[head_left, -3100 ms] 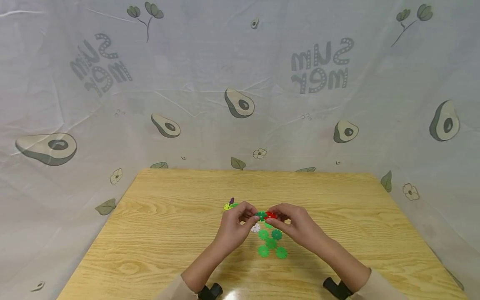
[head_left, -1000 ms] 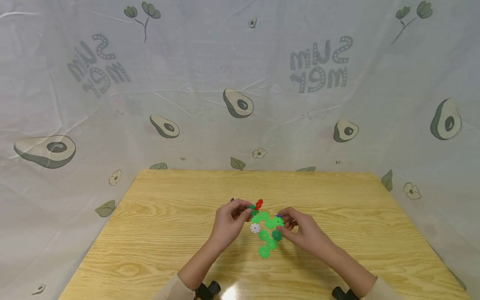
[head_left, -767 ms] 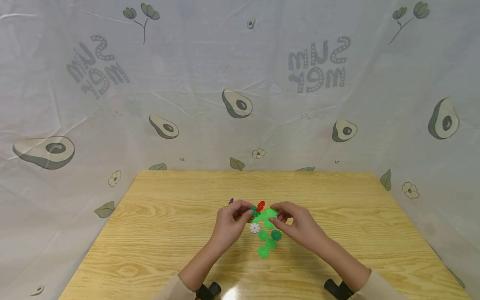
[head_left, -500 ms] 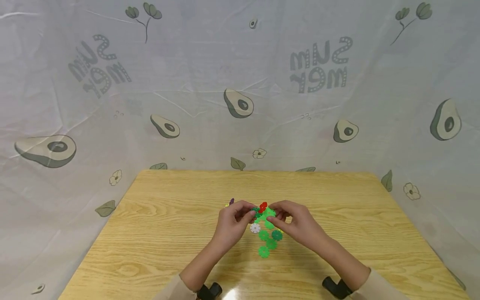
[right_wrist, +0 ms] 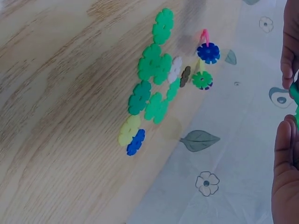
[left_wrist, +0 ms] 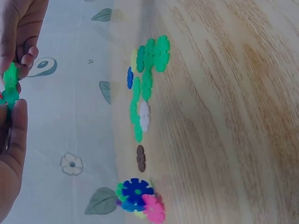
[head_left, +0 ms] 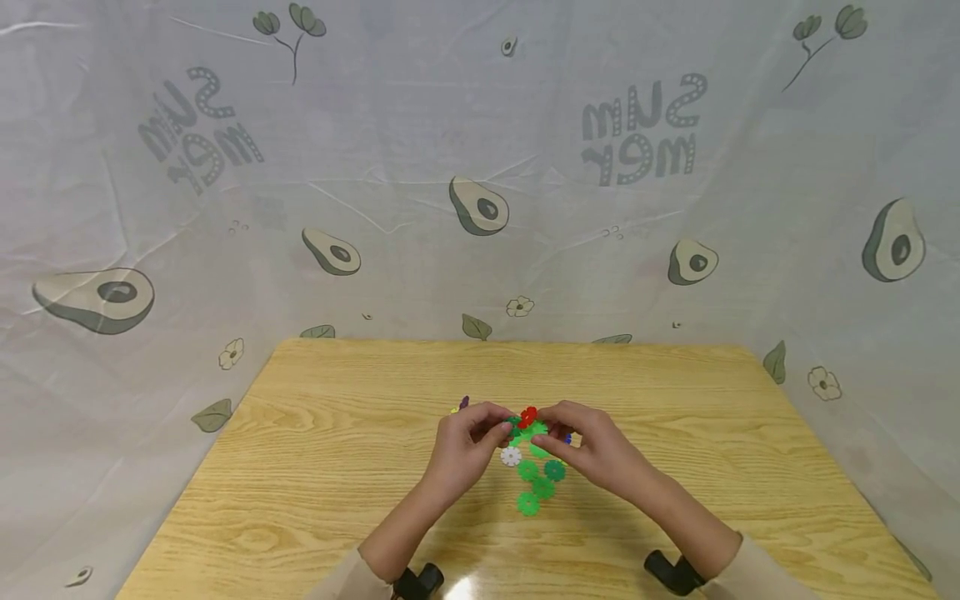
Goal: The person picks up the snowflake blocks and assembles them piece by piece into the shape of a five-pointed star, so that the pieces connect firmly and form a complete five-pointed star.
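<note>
In the head view my left hand (head_left: 467, 450) pinches a dark green notched plastic building disc (head_left: 513, 425) between thumb and fingers. A red disc (head_left: 528, 417) sticks up beside it, apparently joined to it. My right hand (head_left: 600, 450) pinches a light green disc (head_left: 537, 429) against or right next to that piece; whether the two interlock is hidden. The left wrist view shows the light green disc (left_wrist: 10, 72) between both hands. Below the hands lie loose discs: light green (head_left: 543, 487), dark green (head_left: 555, 470) and white (head_left: 511, 456).
Further loose discs lie on the wooden table (head_left: 337, 467): yellow (right_wrist: 129, 130), blue (right_wrist: 136, 142) and brown (left_wrist: 141, 158). Left of them stands a joined cluster with blue (left_wrist: 138, 192) and pink (left_wrist: 154, 208) discs. A printed curtain (head_left: 480, 275) hangs behind the table.
My right hand has left the red disc, taken a light green disc from the table's near right, and brought it up and left to the piece in my left hand.
</note>
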The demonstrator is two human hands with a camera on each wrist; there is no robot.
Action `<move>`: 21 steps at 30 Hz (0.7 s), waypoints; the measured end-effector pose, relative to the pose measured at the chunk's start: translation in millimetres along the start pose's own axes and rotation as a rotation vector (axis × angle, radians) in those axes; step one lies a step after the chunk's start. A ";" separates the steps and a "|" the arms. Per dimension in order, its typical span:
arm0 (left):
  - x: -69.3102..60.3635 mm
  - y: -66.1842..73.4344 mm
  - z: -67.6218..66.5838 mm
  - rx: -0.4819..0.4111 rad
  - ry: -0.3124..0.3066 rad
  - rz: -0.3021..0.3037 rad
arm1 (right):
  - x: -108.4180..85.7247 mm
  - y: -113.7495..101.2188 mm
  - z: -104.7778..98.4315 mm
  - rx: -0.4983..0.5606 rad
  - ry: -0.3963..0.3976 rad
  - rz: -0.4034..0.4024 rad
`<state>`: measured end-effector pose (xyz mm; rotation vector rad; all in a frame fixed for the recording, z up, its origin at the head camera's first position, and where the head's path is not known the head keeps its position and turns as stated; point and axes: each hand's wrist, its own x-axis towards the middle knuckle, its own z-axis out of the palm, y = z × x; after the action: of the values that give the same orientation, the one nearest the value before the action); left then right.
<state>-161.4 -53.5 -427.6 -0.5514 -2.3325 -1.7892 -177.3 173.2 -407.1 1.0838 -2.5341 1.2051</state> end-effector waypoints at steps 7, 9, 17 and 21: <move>-1.8 1.1 -0.7 -0.013 0.002 0.002 | -0.4 1.6 -0.3 0.082 -0.030 0.025; -2.5 0.4 -1.1 -0.018 0.001 0.014 | 0.1 1.4 0.4 0.111 -0.038 0.036; -1.6 1.7 -4.0 -0.008 0.026 0.042 | 5.8 -1.8 0.4 0.129 -0.040 0.116; -1.4 0.4 -5.4 0.142 0.043 0.140 | 8.2 -3.7 -0.5 0.110 -0.050 0.167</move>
<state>-160.6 -58.7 -426.2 -0.6311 -2.3069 -1.5461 -181.0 167.5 -401.2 0.9510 -2.6701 1.3897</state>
